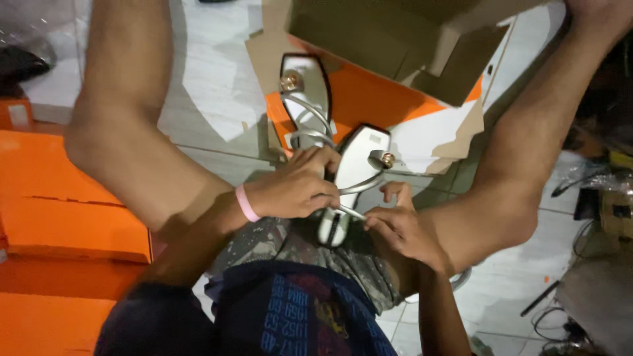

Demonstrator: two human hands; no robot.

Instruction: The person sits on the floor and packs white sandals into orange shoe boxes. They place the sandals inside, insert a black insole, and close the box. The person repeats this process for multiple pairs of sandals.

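Cardboard box (pixel 395 39) at top centre, on the floor (pixel 211 79), open side toward the camera; inside dark, nothing seen in it; orange lid (pixel 369 99) lying flat under its front edge, partly below torn brown cardboard.

One silver sandal (pixel 304 99) resting on the lid and floor, sole up to view, with curved straps and a round gold stud near the toe end; second sandal (pixel 353 178) just beside it, lower, between the two knees, its heel end down over the lap.

Left hand (pixel 297 188) coming from lower left, pink band (pixel 247 203) on the wrist, palm down; fingers curled and closed on the straps and edge of the second sandal, touching also the straps of the first one.

Right hand (pixel 399 227) coming from lower right, wrist bent; thumb and forefinger pinched together on the thin silver strap (pixel 351 212) of the second sandal; other fingers loosely bent, one raised beside the sole.

Stacked orange boxes (pixel 59 217) at the left, well apart from the hands; dark cables (pixel 554 316) on the floor at lower right.
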